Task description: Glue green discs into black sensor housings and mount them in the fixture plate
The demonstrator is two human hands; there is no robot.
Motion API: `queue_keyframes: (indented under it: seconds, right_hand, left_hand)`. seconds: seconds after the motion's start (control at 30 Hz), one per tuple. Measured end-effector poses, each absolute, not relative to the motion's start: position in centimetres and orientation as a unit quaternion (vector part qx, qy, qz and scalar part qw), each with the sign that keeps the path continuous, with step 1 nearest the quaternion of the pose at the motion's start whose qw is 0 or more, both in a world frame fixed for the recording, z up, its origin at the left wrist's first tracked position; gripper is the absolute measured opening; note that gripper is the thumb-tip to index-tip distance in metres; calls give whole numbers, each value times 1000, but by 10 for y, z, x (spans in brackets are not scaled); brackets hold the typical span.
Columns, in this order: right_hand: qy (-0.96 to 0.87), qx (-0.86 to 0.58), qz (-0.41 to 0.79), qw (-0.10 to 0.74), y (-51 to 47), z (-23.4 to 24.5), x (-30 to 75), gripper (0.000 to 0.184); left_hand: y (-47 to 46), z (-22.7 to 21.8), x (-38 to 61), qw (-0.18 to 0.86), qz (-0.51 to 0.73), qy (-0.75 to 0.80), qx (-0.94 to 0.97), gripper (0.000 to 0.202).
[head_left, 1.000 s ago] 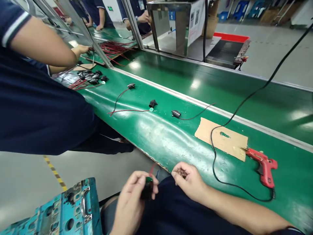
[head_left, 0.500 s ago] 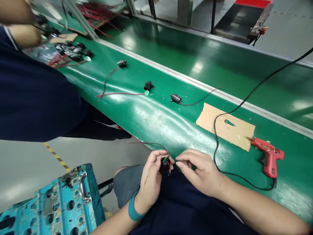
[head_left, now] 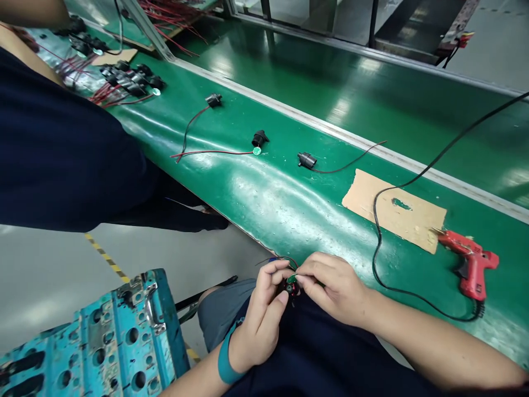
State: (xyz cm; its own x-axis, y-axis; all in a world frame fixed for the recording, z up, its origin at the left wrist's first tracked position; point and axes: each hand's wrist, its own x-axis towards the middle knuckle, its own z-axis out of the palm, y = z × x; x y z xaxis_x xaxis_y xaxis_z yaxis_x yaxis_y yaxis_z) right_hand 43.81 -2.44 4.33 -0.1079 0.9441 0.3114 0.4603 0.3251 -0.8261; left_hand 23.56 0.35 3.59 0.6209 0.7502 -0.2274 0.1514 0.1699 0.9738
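My left hand (head_left: 262, 322), a teal band at its wrist, is closed around a small black plastic housing (head_left: 292, 290) held just off the bench's front edge. Reddish wire shows in the housing's open end. At that opening, a small round green circuit board (head_left: 291, 279) stands tilted, pinched between the thumb and forefinger of my right hand (head_left: 334, 286). A thin dark red wire (head_left: 285, 257) trails behind my left fingers. The fingers partly hide the housing and the board.
Three similar black housings (head_left: 307, 160) with wires lie along the green bench (head_left: 231, 193). Right of them are a cardboard piece (head_left: 372, 190) and a red glue gun (head_left: 471, 259) with a looping black cord. A co-worker's dark sleeve (head_left: 61, 154) is at left, above a blue stool (head_left: 124, 336).
My right hand has closed in on the housing and now pinches the circuit board, where a gap was before. My left hand has tilted the housing, and the view has shifted slightly.
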Motion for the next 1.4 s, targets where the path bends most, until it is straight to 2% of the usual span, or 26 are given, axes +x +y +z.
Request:
queue_keyframes:
  seconds: [0.27,0.37,0.63,0.8,0.9,1.07,1.17,1.27,1.4]
  right_hand:
    - [-627,-584,236,459,-31,46,423,10]
    - [-663,-557,228,446,-35,50,431,11]
    - [-823,-466,260,197,-37,68,458,27]
    - [-845,-441,297,61,-31,74,455,17]
    - [-840,-447,307,25,-31,73,451,15]
    - [-819,-469,324,57,-35,69,446,21]
    - [-801,-486,334,98,-37,64,443,17]
    - [-775,-511,335,161,-41,58,440,12]
    - [-732,-543,321,258,-46,52,437,17]
  left_hand:
    - [5,33,231,620,201,324,685,52]
    - [7,33,230,620,186,324,690,55]
    - [9,32,233,630,144,291,705,62]
    - [4,26,234,644,123,293,696,61]
    - [3,25,234,643,115,289,700,62]
    - [2,23,231,617,117,285,724,66]
    - [2,22,231,598,142,283,737,67]
    - [4,24,232,587,167,283,740,67]
    - [6,27,232,576,190,288,741,65]
